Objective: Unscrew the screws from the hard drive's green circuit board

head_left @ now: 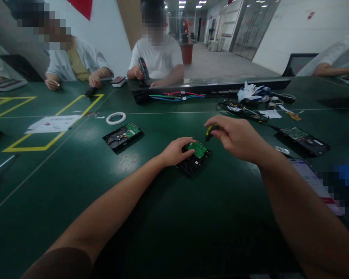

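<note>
- Counter (151,217): green, yellow tape outlines at left.
- People: a person in white (157,54) sits across, one hand around a power drill (144,69).
- Black bar (221,88): long, lies toward the far edge, with coloured wires (177,95) along its near side.
- Paper sheet (50,124): at left, lying over a yellow outline.
- Gloves (251,92): white and blue, heaped by the bar's right end, cables (241,110) just nearer.
- Left hand (177,152): laid on the left side of the middle hard drive, thumb at its green board (can't tell if it grips or only rests).
- Right hand (235,135): closed around the screwdriver handle, near the left hand, not touching it.
- Middle hard drive (196,159): on the counter between the hands, board side up.
- Other drives: second drive (123,136) left of it, third drive (304,141) well to the right.
- Phone (315,184): screen lit, beside the right forearm.
- White ring (116,123): just behind the second drive.
- Screwdriver (209,132): black and yellow, tilted, tip down at the green board.
</note>
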Motion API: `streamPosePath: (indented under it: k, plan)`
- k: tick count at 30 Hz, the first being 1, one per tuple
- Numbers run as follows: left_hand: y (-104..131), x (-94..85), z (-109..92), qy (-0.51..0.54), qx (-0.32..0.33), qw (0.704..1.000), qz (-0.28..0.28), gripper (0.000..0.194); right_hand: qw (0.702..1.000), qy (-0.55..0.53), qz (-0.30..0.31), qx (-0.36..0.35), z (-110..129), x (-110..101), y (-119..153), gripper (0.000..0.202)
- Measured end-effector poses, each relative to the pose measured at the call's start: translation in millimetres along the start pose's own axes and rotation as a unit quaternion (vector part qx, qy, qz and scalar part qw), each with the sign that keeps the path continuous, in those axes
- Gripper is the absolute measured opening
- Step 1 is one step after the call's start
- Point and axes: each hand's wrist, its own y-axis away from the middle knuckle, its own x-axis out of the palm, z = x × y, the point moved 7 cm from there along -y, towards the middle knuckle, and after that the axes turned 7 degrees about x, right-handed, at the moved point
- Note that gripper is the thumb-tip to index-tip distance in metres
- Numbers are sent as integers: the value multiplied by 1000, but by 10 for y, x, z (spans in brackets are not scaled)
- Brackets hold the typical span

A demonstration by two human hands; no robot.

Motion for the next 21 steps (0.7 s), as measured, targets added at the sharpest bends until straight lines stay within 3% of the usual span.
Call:
streamPosePath:
  k: [6,21]
  plan:
    - [-9,-3,-17,-5,8,1000,2,36,999,30,-32,-6,-21,12,-22,28]
    - [-14,3,-19,-15,0,1000,9,36,999,42,-1,-27,-15,21,9,33]
